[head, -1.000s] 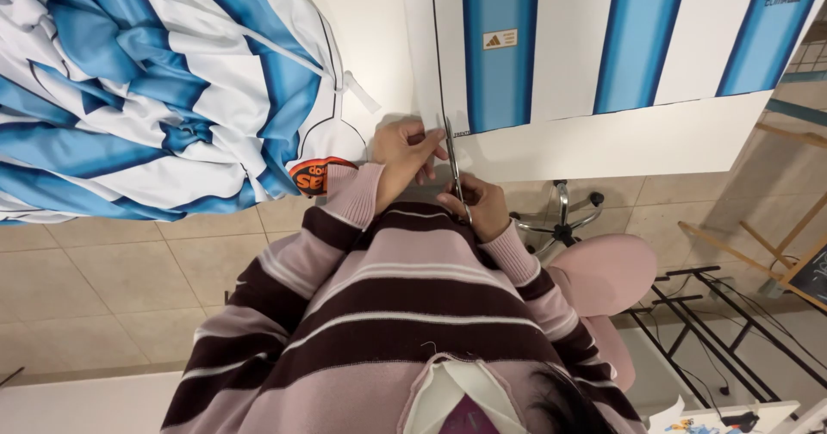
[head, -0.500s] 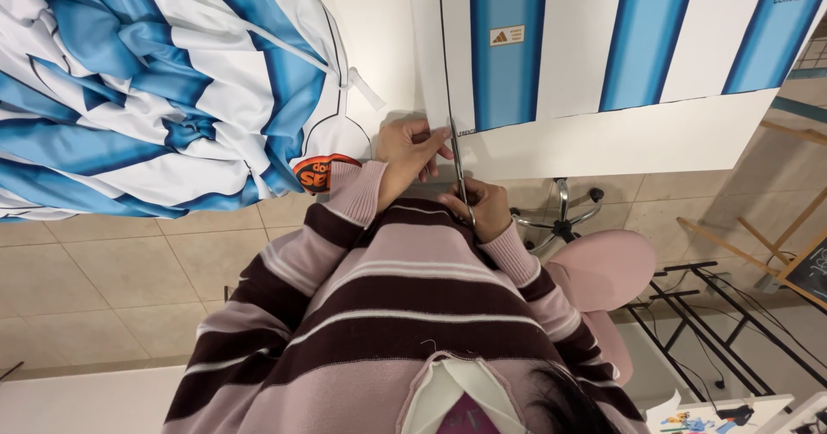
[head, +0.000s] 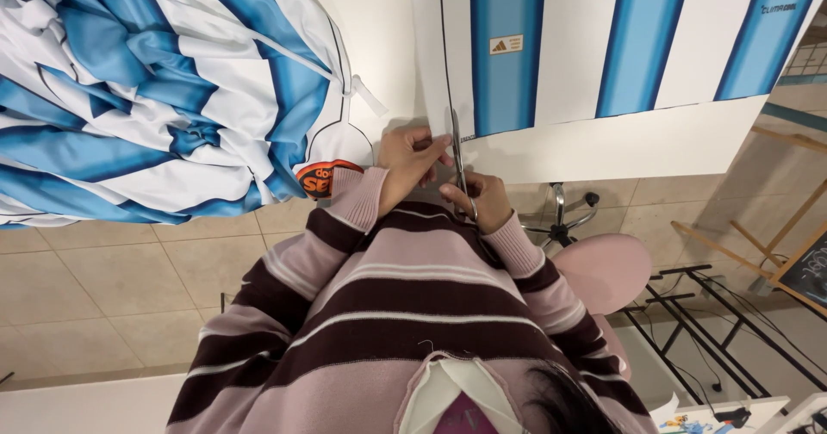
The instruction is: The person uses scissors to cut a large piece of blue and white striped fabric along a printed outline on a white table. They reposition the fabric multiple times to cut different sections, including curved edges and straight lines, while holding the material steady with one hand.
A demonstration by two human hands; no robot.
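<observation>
Looking down from the head camera, I see no bin, box or tray anywhere in view, so nothing sits inside anything; the work lies flat on the white table (head: 603,145). My right hand (head: 481,200) has its grip clenched through the handles of the scissors (head: 459,163), whose thin blades run up along the black line printed on the blue-and-white striped fabric (head: 594,42) near the table's front edge. My left hand (head: 412,157) presses flat on the white margin of that fabric just beside the blades, fingers bent, grasping nothing that I can make out. A heap of the same striped cloth (head: 146,98) is bunched up at the left, with an orange badge (head: 323,178) showing at its lower edge. Much is hidden: my striped sweater (head: 396,313) fills the lower middle and covers both forearms, the scissor handles are mostly buried in my fingers, and I cannot tell how far the blades are parted. A pink chair (head: 607,270) pokes out behind my right elbow, its base partly cut off.
</observation>
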